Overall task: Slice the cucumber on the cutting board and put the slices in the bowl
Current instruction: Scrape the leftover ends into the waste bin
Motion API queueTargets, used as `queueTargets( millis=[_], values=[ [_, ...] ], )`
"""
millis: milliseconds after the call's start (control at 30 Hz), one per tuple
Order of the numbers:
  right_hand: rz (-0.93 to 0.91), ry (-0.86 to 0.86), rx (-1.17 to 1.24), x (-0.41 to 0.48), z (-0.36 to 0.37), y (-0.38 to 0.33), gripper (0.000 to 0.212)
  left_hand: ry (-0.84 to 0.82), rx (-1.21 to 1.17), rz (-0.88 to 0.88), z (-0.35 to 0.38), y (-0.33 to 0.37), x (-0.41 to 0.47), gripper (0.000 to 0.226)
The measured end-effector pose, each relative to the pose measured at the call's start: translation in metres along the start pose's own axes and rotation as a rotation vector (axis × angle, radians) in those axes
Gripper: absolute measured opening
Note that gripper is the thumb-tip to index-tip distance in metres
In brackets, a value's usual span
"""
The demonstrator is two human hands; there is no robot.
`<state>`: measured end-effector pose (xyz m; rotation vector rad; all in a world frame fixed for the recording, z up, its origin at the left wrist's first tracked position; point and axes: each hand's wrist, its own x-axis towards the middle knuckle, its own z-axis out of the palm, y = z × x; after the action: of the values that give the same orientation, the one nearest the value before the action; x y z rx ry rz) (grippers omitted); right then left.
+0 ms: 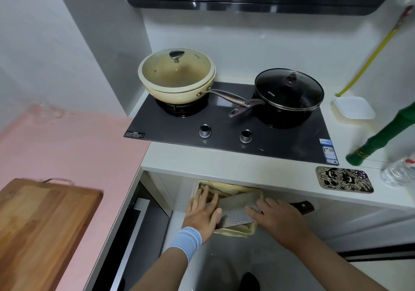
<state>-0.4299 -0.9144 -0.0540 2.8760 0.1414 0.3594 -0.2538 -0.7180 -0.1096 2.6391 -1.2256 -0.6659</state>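
My right hand point(277, 215) grips the cleaver point(235, 209) over the basket point(233, 231) — left hand point(202, 211) flat against its blade, cutting board point(45, 223) well left.

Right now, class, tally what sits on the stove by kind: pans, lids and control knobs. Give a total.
Pans: 2, cream pan and black pan
Lids: 2, pale lid and dark lid
Knobs: 2, left knob and right knob
Total: 6
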Motion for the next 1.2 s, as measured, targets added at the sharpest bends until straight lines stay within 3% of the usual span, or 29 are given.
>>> queueTargets(
  millis=[200, 300, 433, 533, 667, 800, 933, 1200],
  values=[
    [0.055, -0.092, 0.035, -0.002, -0.008, 0.005, 0.049, -0.152, 0.121, -0.173, -0.005, -0.028, 0.011, 0.065],
    [0.168, -0.272, 0.104, 0.003, -0.011, 0.006, 0.056, -0.057, 0.109, -0.266, -0.01, -0.037, 0.017, 0.059],
    [0.293, -0.519, 0.186, 0.009, 0.0, 0.004, 0.04, 0.139, -0.258, -0.103, -0.017, -0.026, 0.021, 0.023],
    [0.306, -0.496, 0.283, 0.02, -0.004, 0.006, 0.042, 0.184, -0.315, 0.07, -0.027, -0.015, 0.016, 0.017],
    [0.308, -0.401, 0.43, 0.054, -0.014, 0.006, 0.043, 0.298, -0.298, 0.094, -0.048, -0.031, 0.005, 0.016],
    [0.199, -0.323, 0.433, 0.109, -0.019, -0.005, 0.052, 0.508, -0.211, 0.095, -0.083, -0.077, -0.021, 0.016],
    [0.047, -0.238, 0.401, 0.177, -0.024, -0.042, 0.058, 0.613, -0.087, 0.031, -0.116, -0.137, -0.067, 0.018],
    [-0.372, -0.161, 0.454, 0.321, -0.032, -0.186, 0.037, 0.774, 0.055, -0.276, -0.134, -0.265, -0.203, 0.02]
  ],
)
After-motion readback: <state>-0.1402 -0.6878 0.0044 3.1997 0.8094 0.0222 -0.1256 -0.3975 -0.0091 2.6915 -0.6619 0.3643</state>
